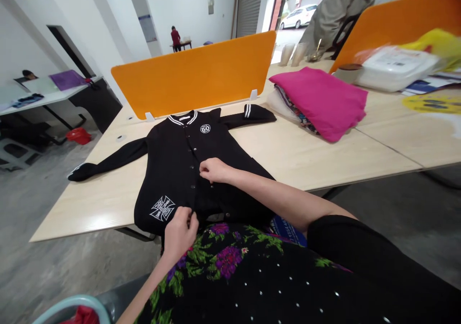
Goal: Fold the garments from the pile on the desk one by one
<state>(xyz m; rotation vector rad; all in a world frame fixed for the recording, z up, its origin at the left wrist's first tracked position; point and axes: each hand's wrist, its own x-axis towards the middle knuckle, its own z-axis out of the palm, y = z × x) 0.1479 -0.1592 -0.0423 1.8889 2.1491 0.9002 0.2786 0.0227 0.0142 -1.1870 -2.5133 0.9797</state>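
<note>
A black jacket (173, 160) with white-striped collar and cuffs lies spread on the table, front up, its sleeves stretched to both sides. Snap buttons run down its front opening, which is parted. White prints show on the chest and near the lower left hem. At the bottom hem, by the opening, my left hand (181, 230) is closed on the jacket's edge. Higher up, my right hand (215, 170) pinches the other front edge at mid-length. The fingertips of both hands are partly hidden.
An orange divider (194, 76) stands behind the jacket. To the right lie a folded pink cloth (324, 100), a white plastic box (398, 69) and several cups (298, 55). A teal-rimmed bucket (68, 305) is at lower left. Other people are in the background.
</note>
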